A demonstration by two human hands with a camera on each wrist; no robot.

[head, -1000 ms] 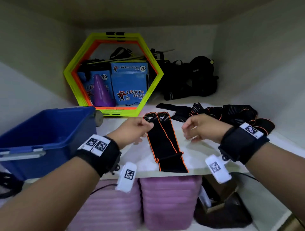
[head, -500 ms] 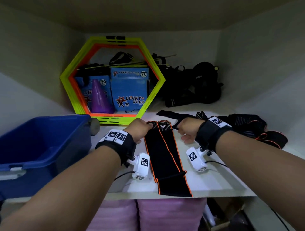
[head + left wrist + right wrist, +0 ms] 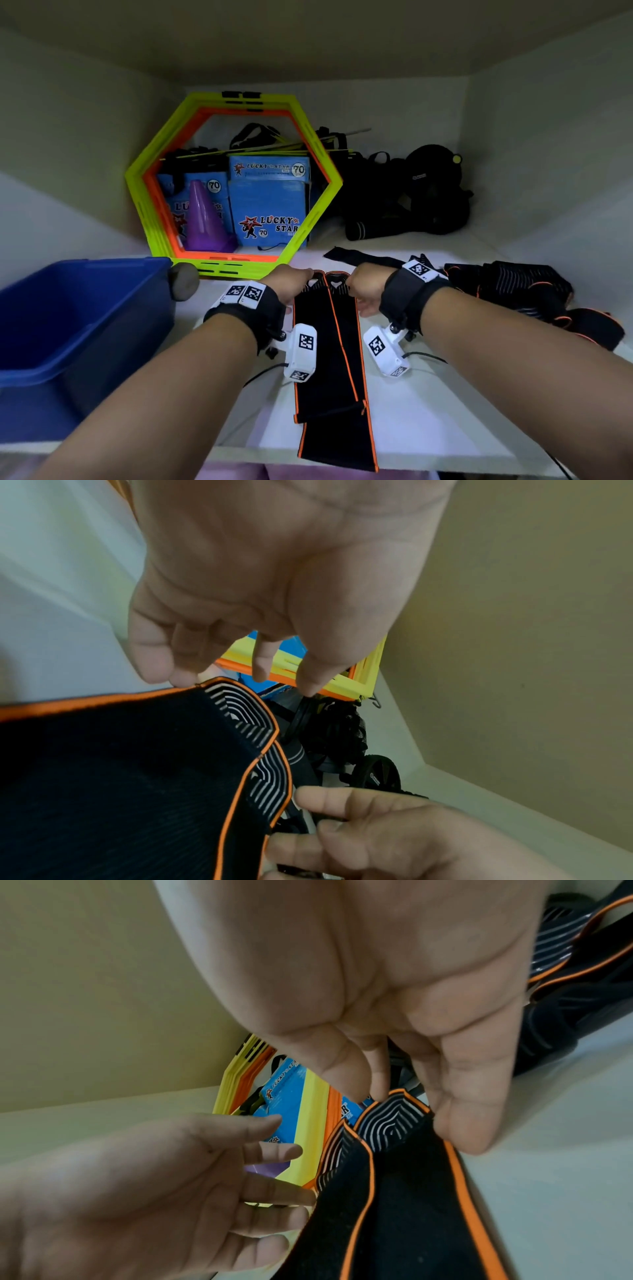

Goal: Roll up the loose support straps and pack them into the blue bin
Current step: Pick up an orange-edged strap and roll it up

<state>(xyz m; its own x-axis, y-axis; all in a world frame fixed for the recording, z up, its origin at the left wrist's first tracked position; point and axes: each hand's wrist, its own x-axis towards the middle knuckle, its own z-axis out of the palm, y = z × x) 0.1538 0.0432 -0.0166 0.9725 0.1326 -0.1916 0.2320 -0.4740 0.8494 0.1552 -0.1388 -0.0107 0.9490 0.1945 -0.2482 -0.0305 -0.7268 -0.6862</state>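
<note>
Two black straps with orange trim (image 3: 329, 346) lie flat side by side on the white shelf (image 3: 428, 411), their near ends hanging over its front edge. My left hand (image 3: 301, 277) is at the far end of the left strap (image 3: 120, 777), fingers relaxed, with the fingertips (image 3: 181, 679) touching its orange edge. My right hand (image 3: 356, 284) is at the far end of the right strap (image 3: 404, 1191), where thumb (image 3: 462, 1123) and forefinger pinch its striped tip. The blue bin (image 3: 85, 325) stands on the left; none of its contents show.
A heap of more black-and-orange straps (image 3: 531, 294) lies right of my right wrist. At the back stand yellow and orange hexagon rings (image 3: 147, 205), blue boxes (image 3: 270, 205), a purple cone (image 3: 205, 219) and dark gear (image 3: 411, 198). A grey roll (image 3: 183, 281) sits beside the bin.
Both arms have reached deeper into the shelf. The right hand has moved left onto the far end of the right strap. The straps have stayed flat.
</note>
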